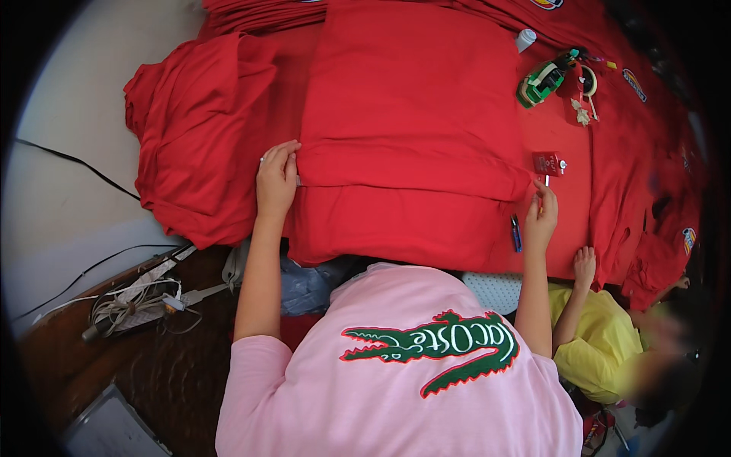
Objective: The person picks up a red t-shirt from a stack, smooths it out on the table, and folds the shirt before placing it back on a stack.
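A large piece of red fabric [411, 91] lies spread in front of me, with a folded band [411, 169] running across it from left to right. At the left end of that band, my left hand [277, 183] is closed on the fabric's edge, a ring on one finger. The opposite end is pinched by the fingertips of my right hand [541, 217]. Just left of my right forearm lies a blue pen-like tool [516, 233]. A small red box [547, 163] sits just beyond my right hand.
Bunched red fabric [202, 137] lies at the left. Far right are a green tape dispenser [541, 82], a tape roll [588, 79], a white bottle [525, 39] and red garments with patches [636, 152]. A person in yellow [601, 335] sits at right. Tangled cables [141, 305] lie lower left.
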A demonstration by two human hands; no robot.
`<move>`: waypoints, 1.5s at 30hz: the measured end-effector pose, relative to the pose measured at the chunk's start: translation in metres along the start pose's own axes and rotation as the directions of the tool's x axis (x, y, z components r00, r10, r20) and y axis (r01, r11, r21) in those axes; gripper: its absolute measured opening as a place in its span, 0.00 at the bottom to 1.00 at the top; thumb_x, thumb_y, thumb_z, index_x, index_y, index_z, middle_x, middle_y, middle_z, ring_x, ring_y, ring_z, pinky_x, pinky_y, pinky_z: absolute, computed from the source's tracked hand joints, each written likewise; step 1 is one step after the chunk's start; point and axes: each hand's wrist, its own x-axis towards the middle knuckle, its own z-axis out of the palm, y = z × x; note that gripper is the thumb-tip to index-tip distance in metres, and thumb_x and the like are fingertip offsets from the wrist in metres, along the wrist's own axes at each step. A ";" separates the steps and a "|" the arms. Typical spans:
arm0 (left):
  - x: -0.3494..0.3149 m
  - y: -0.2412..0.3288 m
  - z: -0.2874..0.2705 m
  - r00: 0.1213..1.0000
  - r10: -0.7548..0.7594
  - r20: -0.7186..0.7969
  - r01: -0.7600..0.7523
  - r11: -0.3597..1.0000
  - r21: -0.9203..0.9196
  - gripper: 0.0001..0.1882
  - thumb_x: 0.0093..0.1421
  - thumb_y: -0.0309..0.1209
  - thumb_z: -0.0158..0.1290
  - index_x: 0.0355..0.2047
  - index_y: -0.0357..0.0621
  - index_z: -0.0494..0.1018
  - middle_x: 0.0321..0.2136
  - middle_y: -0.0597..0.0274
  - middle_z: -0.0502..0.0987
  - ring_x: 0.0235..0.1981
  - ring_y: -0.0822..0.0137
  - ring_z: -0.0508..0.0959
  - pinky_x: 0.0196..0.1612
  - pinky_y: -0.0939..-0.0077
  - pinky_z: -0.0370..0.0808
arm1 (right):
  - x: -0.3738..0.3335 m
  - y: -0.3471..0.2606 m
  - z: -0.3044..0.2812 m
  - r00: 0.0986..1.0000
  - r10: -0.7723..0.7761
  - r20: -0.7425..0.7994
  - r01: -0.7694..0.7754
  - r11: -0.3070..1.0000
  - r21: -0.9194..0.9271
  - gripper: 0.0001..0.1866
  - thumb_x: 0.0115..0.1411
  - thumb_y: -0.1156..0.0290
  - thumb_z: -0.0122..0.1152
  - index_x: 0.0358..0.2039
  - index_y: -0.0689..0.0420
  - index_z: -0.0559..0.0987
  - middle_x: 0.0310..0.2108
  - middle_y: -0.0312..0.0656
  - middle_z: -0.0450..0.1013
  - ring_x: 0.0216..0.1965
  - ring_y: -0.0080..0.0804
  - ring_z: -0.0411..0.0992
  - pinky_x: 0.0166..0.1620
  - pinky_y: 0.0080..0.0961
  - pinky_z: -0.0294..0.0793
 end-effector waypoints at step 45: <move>-0.043 0.142 0.071 0.970 -0.040 0.241 0.144 0.891 -0.431 0.06 0.59 0.17 0.62 0.37 0.37 0.83 0.35 0.59 0.81 0.35 0.69 0.80 0.43 0.75 0.79 | -0.085 -0.108 0.009 0.779 0.341 0.527 -0.438 0.897 0.067 0.11 0.58 0.66 0.70 0.30 0.61 0.82 0.25 0.47 0.79 0.29 0.45 0.78 0.34 0.42 0.74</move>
